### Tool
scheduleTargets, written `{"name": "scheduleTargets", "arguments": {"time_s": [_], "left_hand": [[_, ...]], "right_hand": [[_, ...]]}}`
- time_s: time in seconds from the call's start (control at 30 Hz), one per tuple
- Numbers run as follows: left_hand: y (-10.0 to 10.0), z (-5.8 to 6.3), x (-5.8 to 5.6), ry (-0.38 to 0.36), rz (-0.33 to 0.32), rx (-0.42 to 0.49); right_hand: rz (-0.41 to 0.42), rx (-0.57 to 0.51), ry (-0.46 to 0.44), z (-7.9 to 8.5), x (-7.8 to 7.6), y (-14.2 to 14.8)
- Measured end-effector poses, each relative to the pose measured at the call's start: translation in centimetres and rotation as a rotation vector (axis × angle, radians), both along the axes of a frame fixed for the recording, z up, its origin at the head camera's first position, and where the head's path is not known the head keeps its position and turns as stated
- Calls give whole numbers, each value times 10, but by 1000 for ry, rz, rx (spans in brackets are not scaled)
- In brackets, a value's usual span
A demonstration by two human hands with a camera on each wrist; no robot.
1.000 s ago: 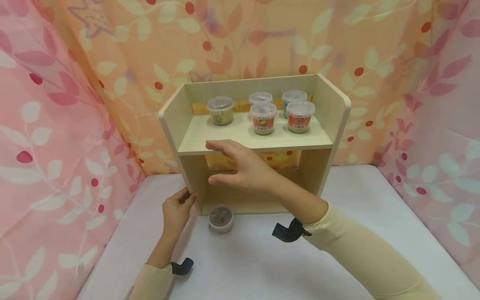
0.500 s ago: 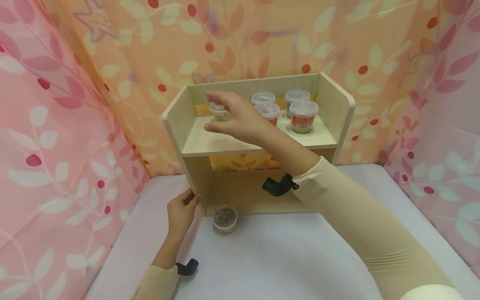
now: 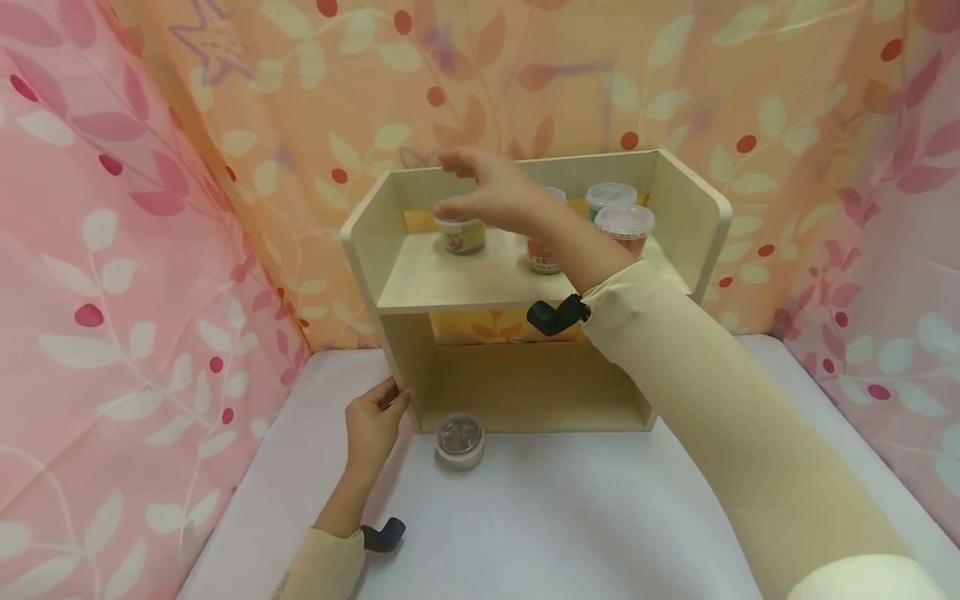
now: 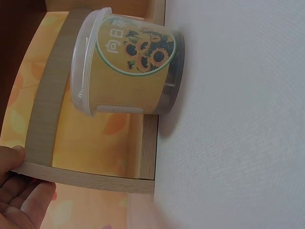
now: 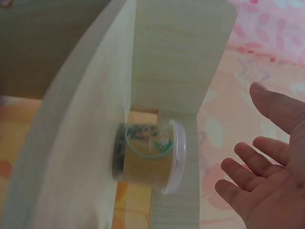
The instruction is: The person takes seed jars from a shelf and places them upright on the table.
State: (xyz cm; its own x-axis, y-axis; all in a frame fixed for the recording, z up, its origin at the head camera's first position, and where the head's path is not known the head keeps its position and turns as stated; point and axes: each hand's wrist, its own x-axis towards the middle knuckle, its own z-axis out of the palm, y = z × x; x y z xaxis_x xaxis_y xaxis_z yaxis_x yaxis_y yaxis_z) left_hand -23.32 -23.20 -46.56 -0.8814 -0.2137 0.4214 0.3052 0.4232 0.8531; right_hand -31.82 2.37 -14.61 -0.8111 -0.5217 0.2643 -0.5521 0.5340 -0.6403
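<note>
My left hand (image 3: 373, 425) grips the front edge of the wooden shelf's left side panel (image 3: 401, 358), thumb on one face and fingers on the other. Over a yellow-labelled tub (image 3: 462, 240) on the upper board is my right hand (image 3: 504, 193), fingers and thumb spread apart. In the right wrist view that tub stands upright with its clear lid (image 5: 178, 157) on, and a gap separates it from the fingertips (image 5: 228, 188). Another lidded tub (image 3: 460, 443) stands on the table by the shelf's lower left front; its label (image 4: 138, 52) shows sunflowers in the left wrist view.
Farther right on the upper board stand several more lidded tubs, among them a red-labelled tub (image 3: 543, 254) and another red one (image 3: 626, 229), partly behind my right arm. The lower compartment (image 3: 525, 383) opens toward me. Floral cloth (image 3: 150, 250) walls surround the white table (image 3: 540, 517).
My right hand has risen from in front of the upper board's edge to above the yellow-labelled tub. The left hand keeps its hold on the side panel. The head view has shifted slightly.
</note>
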Motion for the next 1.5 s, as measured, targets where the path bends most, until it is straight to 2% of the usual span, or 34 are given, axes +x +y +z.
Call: {"name": "scheduleTargets", "arguments": {"time_s": [0.27, 0.57, 0.73, 0.9, 1.03, 1.27, 1.5], "left_hand": [[3, 4, -1, 7, 4, -8], [8, 2, 0, -2, -1, 5], [10, 2, -2, -5, 1, -3], [9, 1, 0, -19, -8, 11], [6, 1, 2, -39, 0, 27], [4, 4, 3, -45, 4, 10], [4, -1, 3, -52, 4, 4]], "right_hand": [[-35, 83, -49, 3, -24, 7], [-62, 190, -30, 0, -40, 10], [-85, 247, -73, 1, -44, 11], [-92, 322, -79, 1, -45, 7], [-85, 336, -97, 1, -42, 1], [-65, 338, -50, -7, -43, -7], [-48, 348, 31, -16, -48, -7]]}}
